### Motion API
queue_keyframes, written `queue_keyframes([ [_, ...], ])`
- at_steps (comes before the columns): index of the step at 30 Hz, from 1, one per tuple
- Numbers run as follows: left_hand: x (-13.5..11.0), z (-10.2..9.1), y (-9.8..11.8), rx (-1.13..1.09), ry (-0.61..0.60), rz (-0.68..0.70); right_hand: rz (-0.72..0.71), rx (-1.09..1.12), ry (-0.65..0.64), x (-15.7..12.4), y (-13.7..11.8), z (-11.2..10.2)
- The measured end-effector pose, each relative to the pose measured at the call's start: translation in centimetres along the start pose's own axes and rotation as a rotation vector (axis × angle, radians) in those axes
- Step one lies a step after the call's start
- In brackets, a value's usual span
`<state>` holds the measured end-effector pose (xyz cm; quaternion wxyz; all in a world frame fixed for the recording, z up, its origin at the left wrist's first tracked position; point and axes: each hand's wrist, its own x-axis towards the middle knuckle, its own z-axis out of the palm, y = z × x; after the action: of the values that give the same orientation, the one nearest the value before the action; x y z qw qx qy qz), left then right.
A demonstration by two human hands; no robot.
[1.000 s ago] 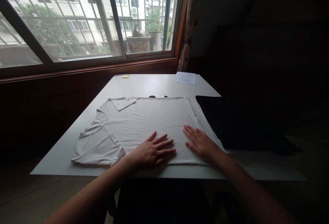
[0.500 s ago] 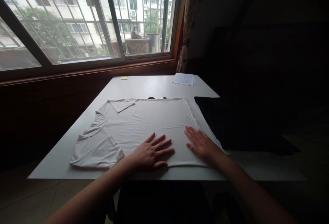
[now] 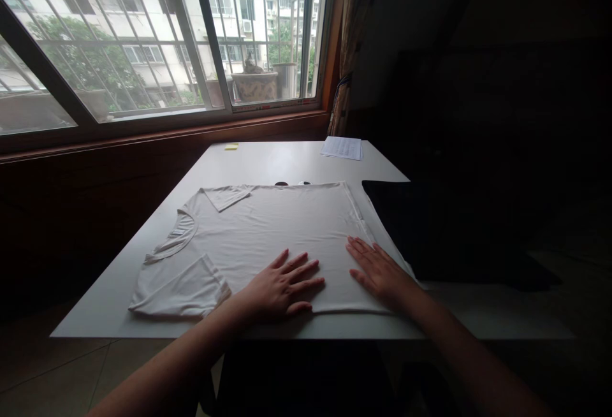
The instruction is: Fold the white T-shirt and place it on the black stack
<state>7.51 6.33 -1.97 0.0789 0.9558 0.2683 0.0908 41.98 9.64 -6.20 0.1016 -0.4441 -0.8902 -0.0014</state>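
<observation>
A white T-shirt [image 3: 268, 232] lies spread on a white table [image 3: 282, 159], collar to the left and both sleeves folded inward. My left hand [image 3: 282, 286] rests flat on the shirt's near edge with fingers spread, holding nothing. My right hand [image 3: 377, 270] lies flat beside it on the shirt's lower right corner, fingers stretched out and apart.
A dark cloth [image 3: 444, 232] covers the table's right side next to the shirt. A sheet of paper [image 3: 342, 147] and a small yellow note [image 3: 231, 146] lie at the far edge. A barred window [image 3: 157, 34] runs along the wall behind, a curtain [image 3: 351, 47] to its right.
Both hands have slid slightly toward the near edge of the shirt. The view has shifted a little; the shirt itself has not moved.
</observation>
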Motion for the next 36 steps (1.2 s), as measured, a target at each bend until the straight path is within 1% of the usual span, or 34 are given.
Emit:
queue_keyframes([
  [13,0.0,-0.2,0.0,-0.008,-0.038,-0.015,0.035,-0.027,-0.034,-1.2,0.8,0.2],
  [20,-1.7,-0.1,-0.9,0.057,-0.071,-0.111,0.036,-0.021,-0.034,-1.2,0.6,-0.1],
  [23,-2.8,-0.3,-1.6,0.124,-0.093,-0.159,0.043,-0.027,-0.036,-1.2,0.5,-0.2],
  [26,-4.1,-0.6,-2.9,0.205,-0.111,-0.225,0.044,-0.031,-0.029,-1.3,0.5,-0.1],
  [29,-4.8,-1.1,-4.3,0.291,-0.089,-0.291,0.037,-0.031,-0.023,-1.4,0.7,0.1],
  [32,-4.0,-1.6,-4.6,0.342,-0.053,-0.321,0.029,-0.033,-0.02,-1.3,0.8,0.2],
  [34,-2.5,-1.6,-3.9,0.332,-0.052,-0.295,0.027,-0.028,-0.019,-1.3,0.8,0.2],
  [36,-0.6,-1.1,-2.7,0.293,-0.059,-0.235,0.026,-0.022,-0.021,-1.3,0.9,0.1],
])
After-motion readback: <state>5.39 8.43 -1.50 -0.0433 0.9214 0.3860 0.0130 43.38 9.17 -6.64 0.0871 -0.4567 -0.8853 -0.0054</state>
